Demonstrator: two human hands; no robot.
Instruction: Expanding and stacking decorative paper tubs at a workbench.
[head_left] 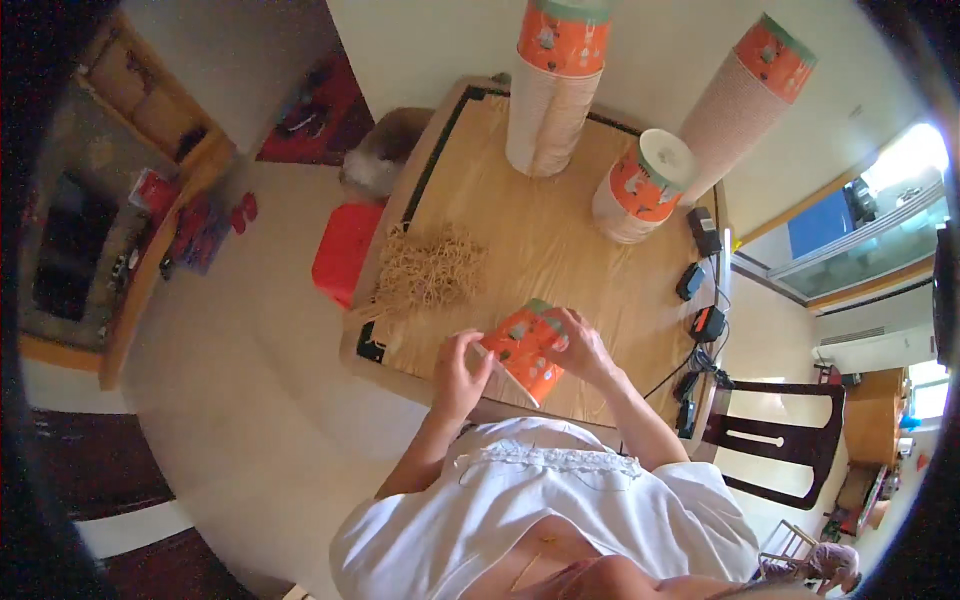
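An orange paper cup (522, 345) with a green base and a white rim lies tilted between my hands, over the near part of the wooden table (620, 290). My left hand (462, 375) grips it at the white rim, thumb and fingers closed on the edge. Across the green end, my right hand (583, 350) has its fingers curled on the cup's side. Just beyond my left hand is a loose heap of tan, string-like loops (430, 270); what they are made of cannot be told.
At the back stand a tall cup stack (545, 110), another leaning stack (740, 110) and a shorter stack (645, 185). Black power adapters (705, 232) and cables line the right edge. A red stool (345, 255) is at the left, a dark chair (780, 440) at the right.
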